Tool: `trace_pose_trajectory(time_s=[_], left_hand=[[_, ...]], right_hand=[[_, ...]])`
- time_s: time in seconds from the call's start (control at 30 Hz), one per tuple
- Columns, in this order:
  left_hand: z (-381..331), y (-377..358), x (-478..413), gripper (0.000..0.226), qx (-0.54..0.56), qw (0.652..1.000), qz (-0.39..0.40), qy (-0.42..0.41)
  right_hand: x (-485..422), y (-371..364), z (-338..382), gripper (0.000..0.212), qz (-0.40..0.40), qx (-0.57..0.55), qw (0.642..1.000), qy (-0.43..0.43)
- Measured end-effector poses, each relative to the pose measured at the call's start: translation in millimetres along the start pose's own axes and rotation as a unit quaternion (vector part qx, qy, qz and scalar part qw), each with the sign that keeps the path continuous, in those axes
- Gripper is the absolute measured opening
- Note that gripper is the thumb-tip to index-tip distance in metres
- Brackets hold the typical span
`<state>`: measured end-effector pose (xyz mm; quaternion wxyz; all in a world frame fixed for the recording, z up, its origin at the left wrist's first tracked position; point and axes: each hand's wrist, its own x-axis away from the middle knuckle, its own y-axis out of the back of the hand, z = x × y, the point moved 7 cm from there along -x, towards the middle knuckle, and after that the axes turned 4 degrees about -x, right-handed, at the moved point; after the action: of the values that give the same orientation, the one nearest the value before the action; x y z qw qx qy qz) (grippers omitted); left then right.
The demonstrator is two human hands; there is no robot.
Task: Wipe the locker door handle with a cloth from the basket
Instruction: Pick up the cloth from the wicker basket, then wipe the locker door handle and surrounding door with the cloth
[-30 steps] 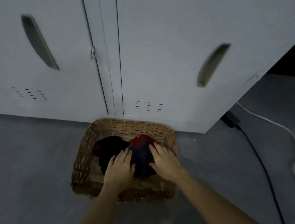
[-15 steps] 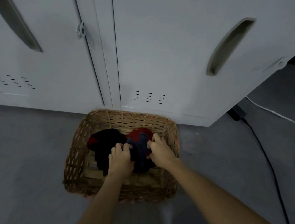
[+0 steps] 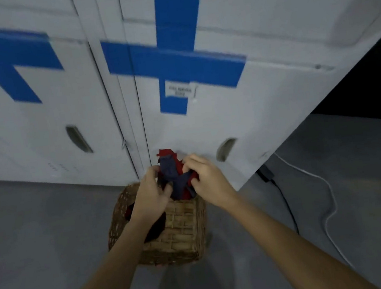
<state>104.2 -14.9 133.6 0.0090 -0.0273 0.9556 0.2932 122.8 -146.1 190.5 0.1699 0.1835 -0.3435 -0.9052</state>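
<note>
Left hand and right hand: each grip clamped on the crumpled navy-and-red cloth, held just above the brown woven wicker basket. Cloth is out; the recessed grey locker door handle is close by, not yet wiped.

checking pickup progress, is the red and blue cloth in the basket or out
Out, it seems. The left hand and right hand grip the bunched cloth above the basket rim.
</note>
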Motion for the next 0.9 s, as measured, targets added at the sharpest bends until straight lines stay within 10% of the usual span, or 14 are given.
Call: trace_pose_trajectory(time_s=[0.47,0.9], left_hand=[[-520.2,291.2,-3.1,0.031,0.02,0.941,-0.173,-0.29],[-782.7,409.2,1.9,0.011,0.027,0.838,-0.292,-0.46]], right_hand=[[-78.5,443.6,386.3,0.023,-0.247,0.155,0.945,0.151],[-69.6,659.5,544.1,0.022,-0.417,0.196,0.858,0.227]])
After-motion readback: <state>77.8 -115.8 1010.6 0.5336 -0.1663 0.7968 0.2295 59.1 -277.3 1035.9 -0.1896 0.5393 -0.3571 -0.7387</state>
